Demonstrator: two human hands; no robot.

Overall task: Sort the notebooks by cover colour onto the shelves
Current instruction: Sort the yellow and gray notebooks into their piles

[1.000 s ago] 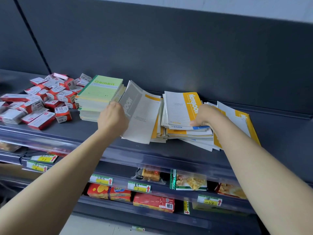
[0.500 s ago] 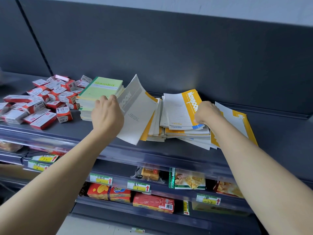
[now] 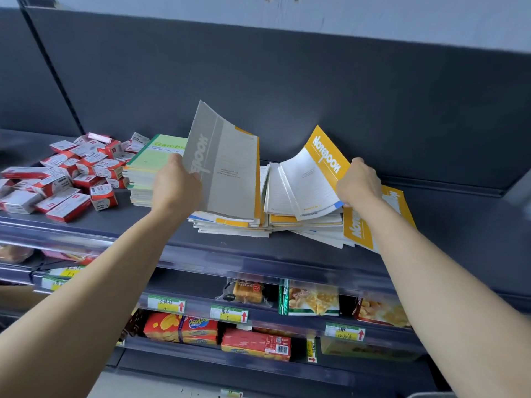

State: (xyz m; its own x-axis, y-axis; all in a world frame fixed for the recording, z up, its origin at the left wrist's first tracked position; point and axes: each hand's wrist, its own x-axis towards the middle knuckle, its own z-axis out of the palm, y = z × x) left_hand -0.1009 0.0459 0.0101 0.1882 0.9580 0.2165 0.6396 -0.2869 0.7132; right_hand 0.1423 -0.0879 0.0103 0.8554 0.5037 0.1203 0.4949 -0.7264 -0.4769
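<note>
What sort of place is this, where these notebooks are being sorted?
Probably a small shop or supermarket aisle: tiered dark shelving, price tags with red arrows on the shelf edges, and packaged snacks on the shelves below the notebooks.

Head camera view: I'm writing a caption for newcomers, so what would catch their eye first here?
First, the grey notebook that the left hand grips, standing up above the messy pile mid-shelf. Next, the bright yellow notebook that the right hand bends upward just to its right. At far left, a heap of red and white boxes lies beside a neat green stack.
</note>
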